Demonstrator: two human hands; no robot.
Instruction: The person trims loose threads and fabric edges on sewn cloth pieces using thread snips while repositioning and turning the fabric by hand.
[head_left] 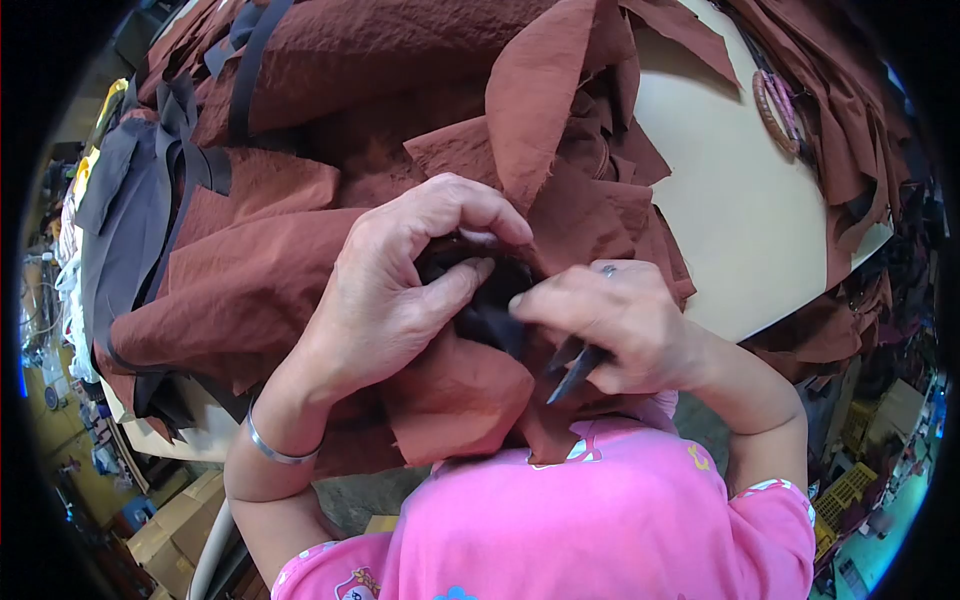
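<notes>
My left hand (405, 285) is closed over a bunched piece of black fabric (490, 315), its thumb pressed against the cloth and its fingers curled above. Folds of rust-brown cloth (465, 395) surround the black part and hang toward my lap. My right hand (625, 325), slightly blurred, is closed just to the right, thumb and forefinger at the edge of the black fabric. A dark tool with two narrow points, like thread snips (573, 372), is tucked in its palm and sticks out below. The fingers hide part of the fabric between the hands.
More rust-brown cloth (390, 55) is heaped across the pale table (730, 200). Black strips (145, 215) lie at the left. A brown ring-shaped thing (776, 112) rests by the cloth at the right edge. Cardboard boxes (180, 525) and a yellow crate (845, 495) stand below.
</notes>
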